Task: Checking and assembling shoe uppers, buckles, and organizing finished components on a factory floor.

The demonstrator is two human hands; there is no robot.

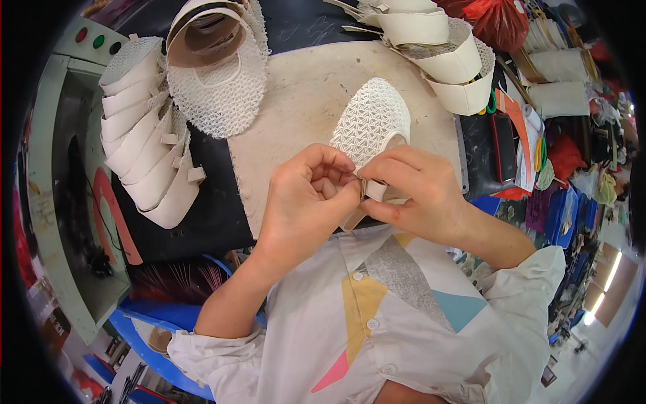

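Note:
A white woven shoe upper (371,118) lies toe-away over the pale work board (296,87), close to my body. At its near end is a cream strap (375,190) with a small metal buckle (364,188). My left hand (306,198) pinches the strap by the buckle, fingers curled and thumb pressed in. From the other side my right hand (420,195) grips the strap between thumb and fingers. The fingertips of both hands nearly meet and hide part of the buckle and strap end.
Nested cream shoe uppers (145,155) stand in a row at left. More woven uppers (219,87) are stacked at back left, others (447,60) at back right. A dark phone (502,147) and orange-handled scissors-like item (518,124) lie right. A grey metal box (64,168) borders the left.

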